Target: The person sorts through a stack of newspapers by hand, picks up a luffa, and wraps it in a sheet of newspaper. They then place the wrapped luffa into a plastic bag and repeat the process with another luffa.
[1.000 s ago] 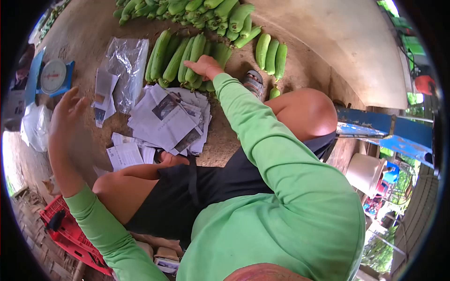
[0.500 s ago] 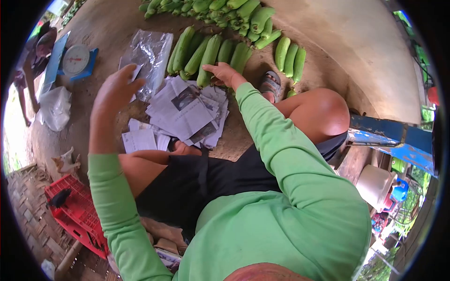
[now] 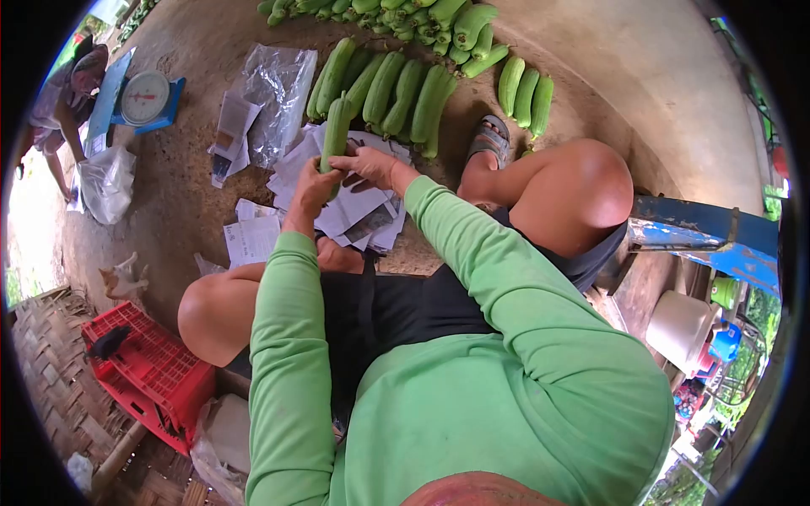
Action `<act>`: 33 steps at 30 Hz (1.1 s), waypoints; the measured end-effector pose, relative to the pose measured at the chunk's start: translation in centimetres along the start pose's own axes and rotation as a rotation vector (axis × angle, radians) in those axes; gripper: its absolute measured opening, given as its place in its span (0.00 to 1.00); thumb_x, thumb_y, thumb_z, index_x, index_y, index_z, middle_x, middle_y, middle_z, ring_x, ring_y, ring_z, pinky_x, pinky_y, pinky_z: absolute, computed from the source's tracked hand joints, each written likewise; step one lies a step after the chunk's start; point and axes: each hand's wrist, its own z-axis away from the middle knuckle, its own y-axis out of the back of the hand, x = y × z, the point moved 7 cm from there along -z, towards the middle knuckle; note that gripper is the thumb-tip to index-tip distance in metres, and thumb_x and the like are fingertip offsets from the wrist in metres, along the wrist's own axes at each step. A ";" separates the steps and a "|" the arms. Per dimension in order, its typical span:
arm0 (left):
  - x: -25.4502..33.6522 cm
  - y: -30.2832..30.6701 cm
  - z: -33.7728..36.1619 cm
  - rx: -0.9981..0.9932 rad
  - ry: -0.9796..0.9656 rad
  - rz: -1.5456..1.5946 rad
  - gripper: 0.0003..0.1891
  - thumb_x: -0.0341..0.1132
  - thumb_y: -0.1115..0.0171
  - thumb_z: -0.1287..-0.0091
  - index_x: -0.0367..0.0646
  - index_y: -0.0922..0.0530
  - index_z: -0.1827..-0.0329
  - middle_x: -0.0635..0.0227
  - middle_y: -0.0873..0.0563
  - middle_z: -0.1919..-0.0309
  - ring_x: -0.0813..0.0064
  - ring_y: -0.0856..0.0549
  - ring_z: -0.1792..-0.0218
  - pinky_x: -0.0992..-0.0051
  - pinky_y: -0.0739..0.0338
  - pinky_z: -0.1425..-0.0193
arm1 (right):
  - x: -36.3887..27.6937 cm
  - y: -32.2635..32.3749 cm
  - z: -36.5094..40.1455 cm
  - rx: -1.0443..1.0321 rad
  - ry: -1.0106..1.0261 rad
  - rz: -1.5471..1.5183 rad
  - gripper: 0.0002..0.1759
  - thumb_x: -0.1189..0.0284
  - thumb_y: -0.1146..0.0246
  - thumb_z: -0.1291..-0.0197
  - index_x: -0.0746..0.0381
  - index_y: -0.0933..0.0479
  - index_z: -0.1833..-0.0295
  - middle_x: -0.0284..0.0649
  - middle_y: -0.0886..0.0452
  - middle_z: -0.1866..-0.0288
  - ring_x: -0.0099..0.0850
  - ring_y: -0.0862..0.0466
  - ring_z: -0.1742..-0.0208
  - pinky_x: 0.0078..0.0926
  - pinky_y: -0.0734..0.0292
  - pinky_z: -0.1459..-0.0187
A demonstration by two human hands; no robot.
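A long green sponge gourd stands tilted upward between my hands, above a heap of printed paper sheets. My left hand is wrapped round its lower part. From the right, my right hand pinches the same gourd near its lower end, close to the left thumb; some of its fingers hang loose below. Just beyond the paper lies a row of similar gourds. Left of the heap, a few loose sheets rest beside a clear plastic bag.
A larger pile of gourds lies at the back, with three more gourds to the right. At left are a dial scale, a person by a plastic bag, a cat and a red crate.
One gourd has left the row and is now in both hands. My left hand has let go of paper at the left and come in to the middle; the right hand has drawn nearer me.
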 end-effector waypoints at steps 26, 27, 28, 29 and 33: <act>-3.8 3.5 1.4 0.285 -0.056 -0.543 0.34 0.36 0.22 0.48 0.32 0.22 0.39 0.52 0.13 0.52 0.61 0.13 0.51 0.66 0.21 0.45 | 10.6 8.3 0.1 0.367 -0.149 0.951 0.21 0.75 0.39 0.39 0.69 0.18 0.41 0.63 0.18 0.37 0.55 0.19 0.32 0.45 0.23 0.32; -3.8 3.6 1.7 0.282 -0.045 -0.564 0.34 0.36 0.22 0.48 0.32 0.23 0.38 0.51 0.12 0.52 0.59 0.13 0.50 0.65 0.21 0.44 | 9.8 7.9 0.6 0.393 -0.166 0.916 0.22 0.75 0.40 0.39 0.68 0.19 0.39 0.63 0.19 0.36 0.55 0.20 0.32 0.45 0.23 0.31; -3.9 3.7 1.8 0.279 -0.033 -0.582 0.34 0.36 0.23 0.48 0.33 0.23 0.37 0.50 0.12 0.51 0.57 0.13 0.49 0.64 0.21 0.43 | 10.1 7.9 0.2 0.384 -0.176 0.913 0.24 0.75 0.39 0.39 0.67 0.22 0.36 0.62 0.20 0.34 0.54 0.21 0.30 0.45 0.25 0.30; -4.2 3.8 1.7 0.275 -0.020 -0.595 0.34 0.36 0.23 0.47 0.33 0.23 0.36 0.48 0.12 0.50 0.55 0.12 0.49 0.62 0.21 0.42 | 10.2 8.2 -0.2 0.380 -0.158 0.921 0.23 0.75 0.39 0.39 0.67 0.21 0.37 0.62 0.20 0.34 0.54 0.21 0.30 0.45 0.25 0.30; -5.4 3.5 0.8 0.264 -0.101 -0.549 0.35 0.37 0.23 0.47 0.34 0.23 0.35 0.49 0.12 0.50 0.56 0.13 0.50 0.63 0.21 0.42 | 10.9 8.9 0.3 0.326 -0.185 0.981 0.20 0.75 0.39 0.39 0.69 0.18 0.42 0.60 0.18 0.37 0.53 0.18 0.33 0.45 0.21 0.33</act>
